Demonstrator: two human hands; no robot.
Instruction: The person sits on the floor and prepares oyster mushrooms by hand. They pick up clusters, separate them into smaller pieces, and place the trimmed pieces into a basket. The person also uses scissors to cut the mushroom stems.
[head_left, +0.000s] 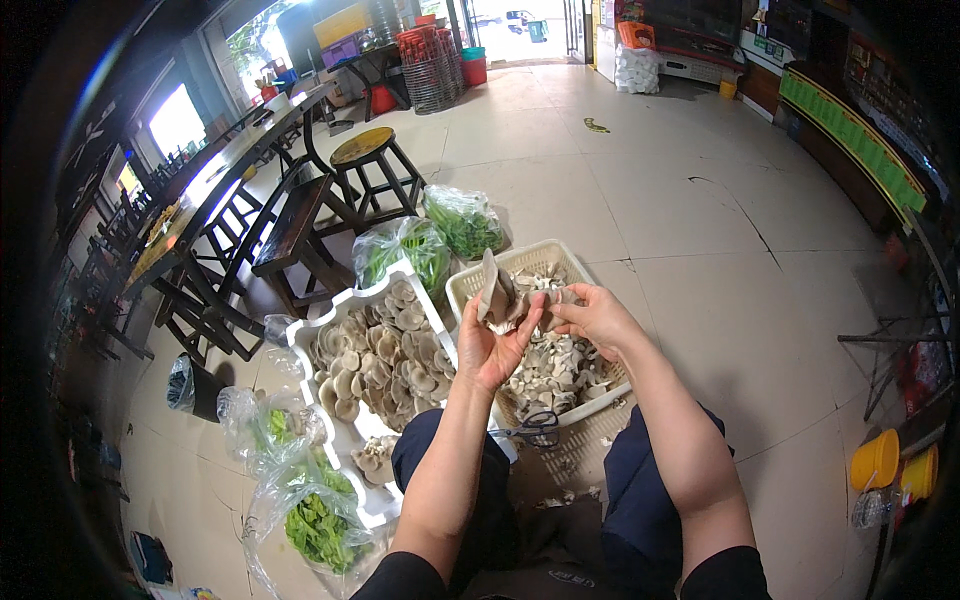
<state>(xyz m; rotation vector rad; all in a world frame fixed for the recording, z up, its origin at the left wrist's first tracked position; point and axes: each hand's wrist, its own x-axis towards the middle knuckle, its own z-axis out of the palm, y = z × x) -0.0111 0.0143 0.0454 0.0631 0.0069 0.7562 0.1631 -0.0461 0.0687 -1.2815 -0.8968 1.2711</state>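
My left hand (491, 349) cups a cluster of oyster mushrooms (499, 296) from below, one large grey cap standing up beside the thumb. At the cluster's right side, my right hand (600, 319) pinches a mushroom piece between thumb and fingers. Both hands are above a cream plastic basket (574, 259) full of torn mushroom pieces (559, 371). To the left stands a white foam box (307, 367) with many whole oyster mushrooms (382, 349) inside. A pair of scissors (540, 433) with dark handles lies at the basket's near edge, partly hidden by my left forearm and knee.
Bags of green vegetables (465, 221) stand beyond the box; opened bags of leafy greens (322, 521) lie at its near left. A wooden bench (296, 232), a round stool (364, 146) and a black bin (195, 390) stand left. Yellow buckets (875, 459) are at far right.
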